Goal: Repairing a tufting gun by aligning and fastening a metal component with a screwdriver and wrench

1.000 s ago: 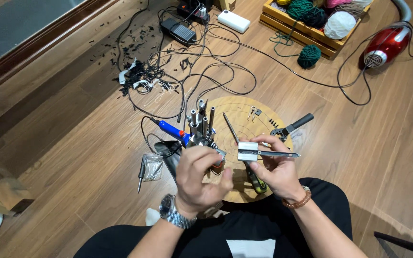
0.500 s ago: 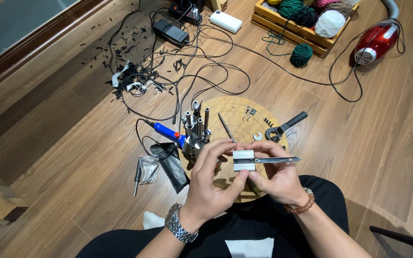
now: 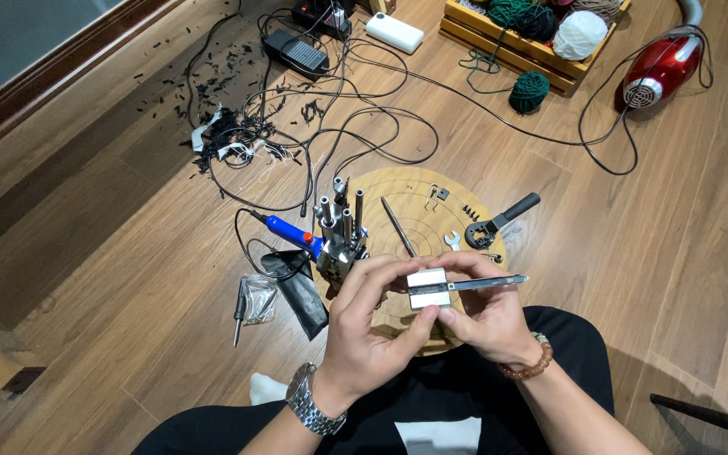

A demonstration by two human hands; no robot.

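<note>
A small silver metal block (image 3: 428,289) is pinched between the closed fingers of the left hand (image 3: 370,324) and right hand (image 3: 486,313), above a round wooden board (image 3: 419,202) on the floor. A tool stand (image 3: 340,232) is seen beside it.

Left hand (image 3: 372,324) and right hand (image 3: 486,316) meet in front of the body, fingers curled inward, thumbs raised

A home floor turned hobby workbench, wood-plank flooring (image 3: 650,278), round wooden board (image 3: 431,211) strewn with small tools, tangled black cables (image 3: 339,126), crate of yarn (image 3: 516,42), red handheld vacuum (image 3: 659,72).
</note>
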